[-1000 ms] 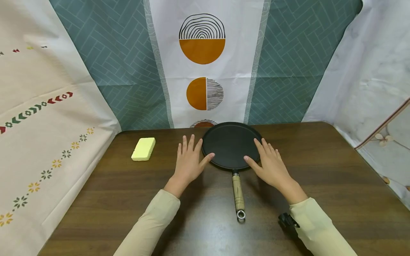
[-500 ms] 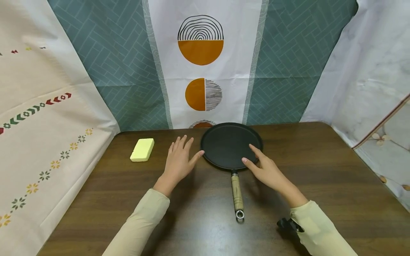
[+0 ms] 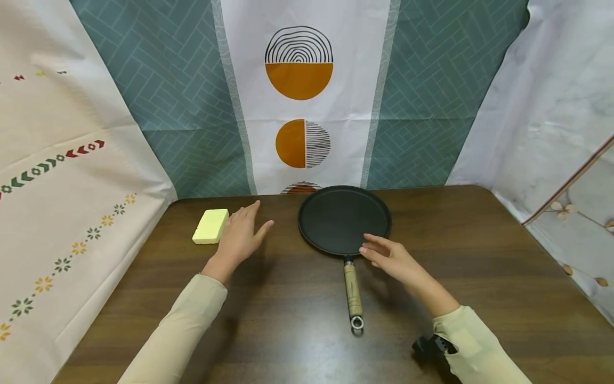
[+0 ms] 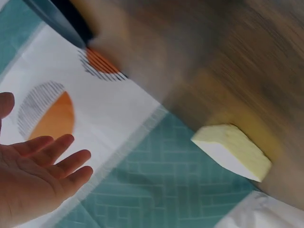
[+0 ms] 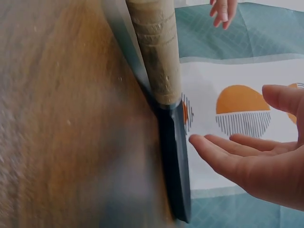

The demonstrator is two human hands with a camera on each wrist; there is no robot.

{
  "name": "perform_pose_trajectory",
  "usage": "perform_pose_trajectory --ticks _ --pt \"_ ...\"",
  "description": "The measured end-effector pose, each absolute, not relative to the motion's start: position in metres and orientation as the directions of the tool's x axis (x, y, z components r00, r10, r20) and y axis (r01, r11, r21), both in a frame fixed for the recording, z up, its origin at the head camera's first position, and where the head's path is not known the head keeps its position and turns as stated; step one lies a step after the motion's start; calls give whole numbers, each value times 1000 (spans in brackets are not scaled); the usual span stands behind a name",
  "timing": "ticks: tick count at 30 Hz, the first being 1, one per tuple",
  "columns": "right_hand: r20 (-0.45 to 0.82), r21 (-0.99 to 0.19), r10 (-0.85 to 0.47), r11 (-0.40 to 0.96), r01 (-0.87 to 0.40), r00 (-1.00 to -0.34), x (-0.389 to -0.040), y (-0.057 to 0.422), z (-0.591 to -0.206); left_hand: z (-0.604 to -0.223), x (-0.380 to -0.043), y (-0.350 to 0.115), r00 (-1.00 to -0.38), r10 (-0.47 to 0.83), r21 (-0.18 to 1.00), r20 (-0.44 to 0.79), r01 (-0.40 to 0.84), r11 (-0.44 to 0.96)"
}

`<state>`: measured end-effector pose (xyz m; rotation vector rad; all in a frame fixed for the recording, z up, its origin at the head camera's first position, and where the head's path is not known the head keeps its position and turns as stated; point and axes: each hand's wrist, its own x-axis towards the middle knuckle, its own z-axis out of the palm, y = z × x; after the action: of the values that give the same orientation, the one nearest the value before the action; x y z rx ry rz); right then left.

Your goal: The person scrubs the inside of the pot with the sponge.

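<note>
A pale yellow sponge block (image 3: 209,226) lies on the table at the left. My left hand (image 3: 238,237) hovers just to its right with fingers spread, overlapping its edge in the head view; the left wrist view shows the sponge (image 4: 235,149) apart from the bare palm (image 4: 35,178). In the middle lies a flat black griddle pan (image 3: 344,220), its wooden handle (image 3: 352,290) pointing toward me. Over the pan's lower right rim hangs my right hand (image 3: 393,261), fingers loosely bent and holding nothing. In the right wrist view the handle (image 5: 156,57) stands clear of those fingers.
The brown wooden table (image 3: 297,314) ends at a teal and white patterned cloth (image 3: 307,80) behind. A cream cloth (image 3: 72,224) hangs along the left side, a pale marbled one (image 3: 551,106) on the right. A black device (image 3: 434,345) sits at my right wrist.
My left hand has moved left, away from the pan's rim to beside the sponge. My right hand has drawn slightly back toward me, its fingers bending more. Pan and sponge stay put.
</note>
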<state>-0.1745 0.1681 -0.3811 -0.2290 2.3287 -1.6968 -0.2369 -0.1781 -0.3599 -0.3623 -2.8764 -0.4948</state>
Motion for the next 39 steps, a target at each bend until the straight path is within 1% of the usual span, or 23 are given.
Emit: perform_pose_trajectory --ticks 3,5,14,20,26,35,39 --pt "-158 -970 -300 226 91 -941 -174 169 -385 -361 -242 -193 -957 185 305 224 250 919" --pt "-184 -973 -317 195 126 -930 -174 169 -387 -363 -246 -202 -961 173 311 218 236 921" --pt "-241 -970 -343 126 210 -908 -177 167 -397 -369 -266 -239 -970 122 351 212 192 917" --pt "-251 -968 -346 113 225 -904 -177 161 -403 -384 -274 -260 -979 73 384 190 143 912" --pt "-263 -965 -342 89 247 -902 -173 156 -406 -401 -281 -271 -979 18 376 203 95 922" --pt "-259 -966 -346 99 239 -902 -168 149 -407 -419 -291 -278 -995 -37 338 88 -6 941" --pt "-276 -961 -348 105 255 -896 -168 147 -407 -423 -293 -279 -996 -54 326 74 -27 945"
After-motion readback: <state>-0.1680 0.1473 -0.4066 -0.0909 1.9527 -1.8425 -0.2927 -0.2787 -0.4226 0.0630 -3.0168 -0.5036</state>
